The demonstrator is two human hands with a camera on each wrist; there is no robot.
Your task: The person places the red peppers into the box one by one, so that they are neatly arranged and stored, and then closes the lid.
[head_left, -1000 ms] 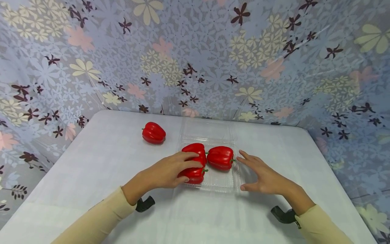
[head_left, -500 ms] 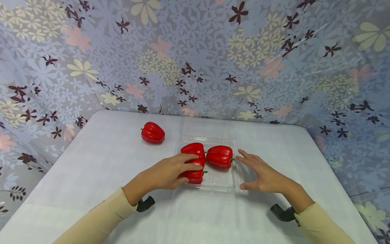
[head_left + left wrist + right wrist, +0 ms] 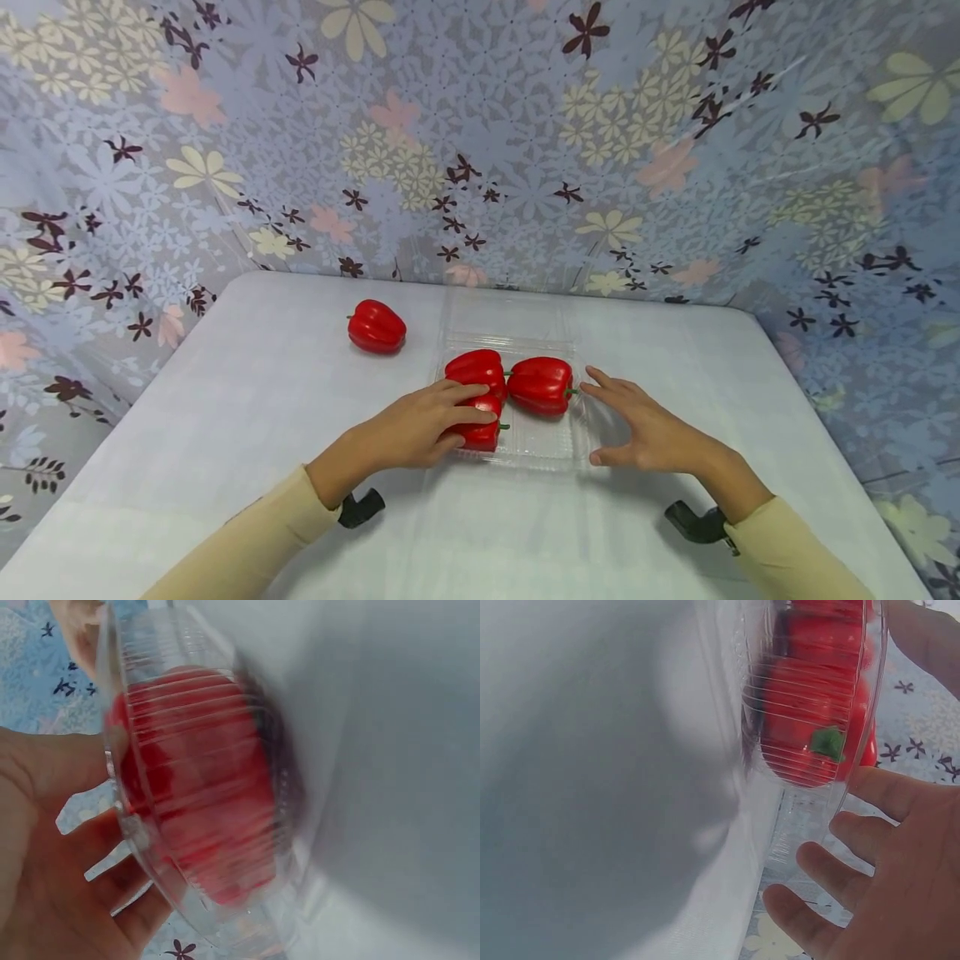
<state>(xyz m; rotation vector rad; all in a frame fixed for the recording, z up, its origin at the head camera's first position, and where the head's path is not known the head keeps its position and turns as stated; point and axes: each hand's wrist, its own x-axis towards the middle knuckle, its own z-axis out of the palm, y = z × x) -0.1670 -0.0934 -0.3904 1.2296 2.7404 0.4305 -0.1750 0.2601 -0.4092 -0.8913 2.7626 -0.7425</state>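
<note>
In the head view, my left hand lies over a red bell pepper at the near left of a clear plastic clamshell container. Its fingers curl across the top and the thumb is at the near side. Behind it in the container sits a second bell pepper; a third bell pepper lies on the right. My right hand is beside the container's right rim, fingers spread and holding nothing. In the right wrist view, a green stem shows through the ribbed wall.
A loose red bell pepper lies on the white-covered table, behind and left of the container. The container's clear lid is folded back towards the floral curtain that stands behind the table.
The near-left bell pepper has shifted slightly towards me under my left hand. My right hand has stayed in nearly the same place.
</note>
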